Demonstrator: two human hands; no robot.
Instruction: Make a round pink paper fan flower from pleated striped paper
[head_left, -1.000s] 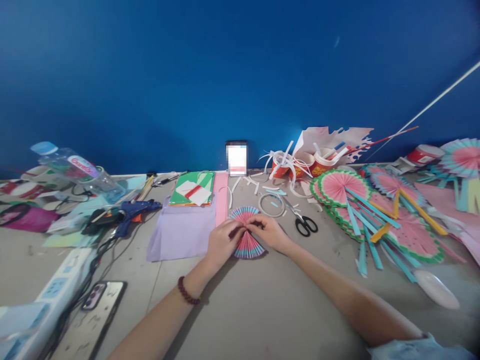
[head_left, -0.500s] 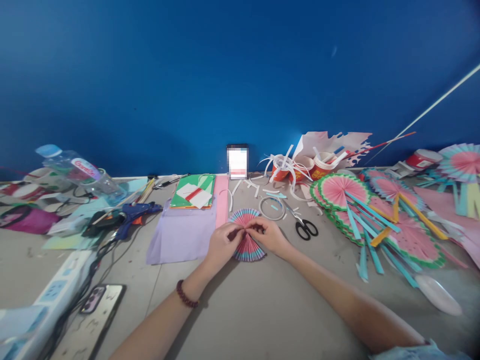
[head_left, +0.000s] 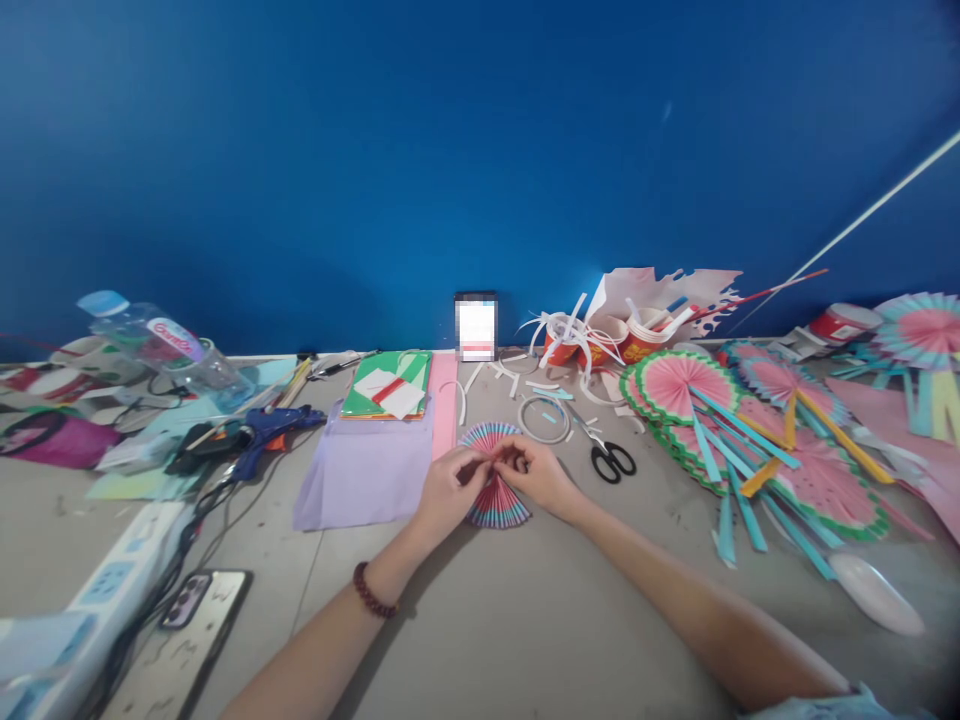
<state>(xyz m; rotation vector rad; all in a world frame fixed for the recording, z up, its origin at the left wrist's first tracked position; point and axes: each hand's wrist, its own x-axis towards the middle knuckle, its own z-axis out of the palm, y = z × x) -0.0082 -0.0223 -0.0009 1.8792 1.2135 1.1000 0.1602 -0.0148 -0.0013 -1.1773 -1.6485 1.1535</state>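
pleated fan (head_left: 498,505) pinched at its middle by the left hand (head_left: 456,488) and the right hand (head_left: 541,478)

a blue wall (head_left: 337,160) fills the upper part of the view, and the grey bench (head_left: 480,640) runs along its foot. on the bench, well to the right of the hands, a spread of watermelon-patterned fans (head_left: 686,383) overlaps, with blue and yellow strips lying across it. a lilac sheet (head_left: 367,485) lies flat just left of the left hand, a stack of coloured paper (head_left: 386,385) resting on its far end. farther left are a white power strip (head_left: 105,580), a clear bottle (head_left: 165,335) tilted over clutter, a phone (head_left: 195,640) lying flat and a blue glue gun (head_left: 266,440).

the two hands meet at the centre of the view. each has thumb and forefinger closed on the centre of the fan, fingertips almost touching the other hand's. the fan, pink with blue edging, sits between them: its far edge fans out beyond the fingers, its near edge shows below them, and the left hand covers part of its left side. whether it is resting on the bench or lifted slightly, i cannot tell.

beyond the right hand lie black-handled scissors (head_left: 615,462), blades partly over a pale ring (head_left: 545,441). smallest are the white paper strips (head_left: 471,377) scattered near the wall.
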